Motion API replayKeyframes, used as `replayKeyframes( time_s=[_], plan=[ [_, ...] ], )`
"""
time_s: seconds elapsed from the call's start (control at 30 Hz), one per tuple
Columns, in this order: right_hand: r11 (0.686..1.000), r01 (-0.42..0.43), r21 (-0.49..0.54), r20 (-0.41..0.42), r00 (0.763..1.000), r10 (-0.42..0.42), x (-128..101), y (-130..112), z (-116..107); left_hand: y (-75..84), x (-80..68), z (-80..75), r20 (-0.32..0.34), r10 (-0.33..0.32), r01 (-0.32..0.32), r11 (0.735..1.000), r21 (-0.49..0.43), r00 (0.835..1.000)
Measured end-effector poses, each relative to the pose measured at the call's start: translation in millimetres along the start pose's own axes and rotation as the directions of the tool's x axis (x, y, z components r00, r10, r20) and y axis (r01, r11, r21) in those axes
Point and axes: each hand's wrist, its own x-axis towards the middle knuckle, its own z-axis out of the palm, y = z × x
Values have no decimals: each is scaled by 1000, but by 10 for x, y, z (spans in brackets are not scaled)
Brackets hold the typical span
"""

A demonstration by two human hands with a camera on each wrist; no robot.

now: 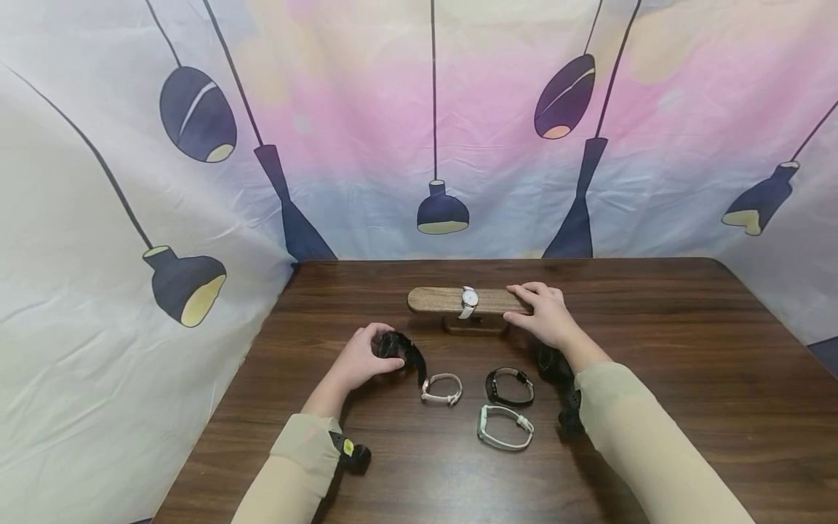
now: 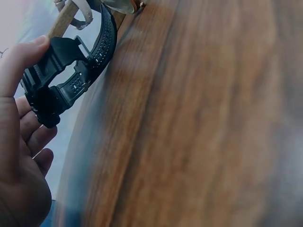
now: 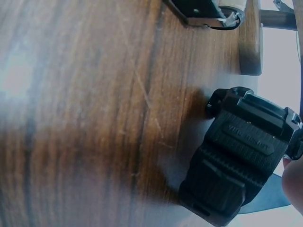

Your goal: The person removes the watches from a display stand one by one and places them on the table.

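Black watch point(image 1: 401, 349) sits left of centre in the head view, pinched between the curled thumb and fingers of your left hand point(image 1: 360, 362) just above the table point(image 1: 655, 349); the left wrist view shows its perforated strap point(image 2: 71, 78) looped against your fingertips. Moving right along the lower middle of the frame, a pink-strapped watch point(image 1: 441, 388), a white-strapped watch point(image 1: 504, 427) and a dark watch point(image 1: 510, 386) lie on the wood. Your right hand point(image 1: 543, 313) rests with straight fingers on the right end of the wooden stand point(image 1: 435, 300), gripping nothing, beside a white watch point(image 1: 468, 301) draped over the bar.
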Motion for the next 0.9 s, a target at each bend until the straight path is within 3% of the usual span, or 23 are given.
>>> replayKeyframes(
  time_s=[0.4,0.9],
  plan=[
    [1000,-4,6,-4,1000,4,-10,11,8,-42,-110,19,-14,28,-27,1000,8,1000],
    [1000,-5,18,3,1000,5,-19,15,2,-159,-193,46,-32,2,-1,1000,13,999]
  ],
)
